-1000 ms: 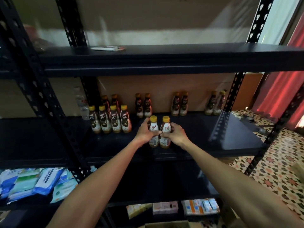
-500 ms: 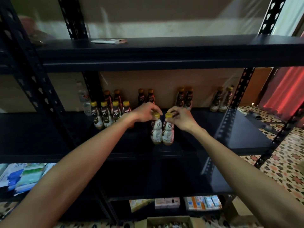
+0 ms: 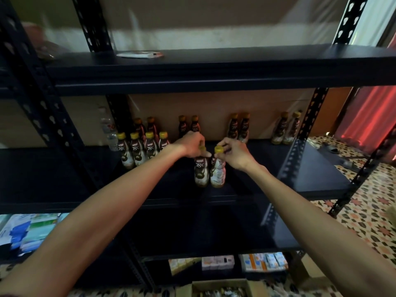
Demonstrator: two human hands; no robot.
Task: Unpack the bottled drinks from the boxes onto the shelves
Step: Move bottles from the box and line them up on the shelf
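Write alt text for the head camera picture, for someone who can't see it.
A person's left hand and right hand each pinch the yellow cap of one of two brown-and-white plastic drink bottles standing side by side on a black metal shelf. More yellow-capped bottles stand behind and left.

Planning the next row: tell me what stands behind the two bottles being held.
A pair of dark bottles stands behind the held bottles, close to the brown back panel. The left hand covers their lower halves, so their bases cannot be seen.
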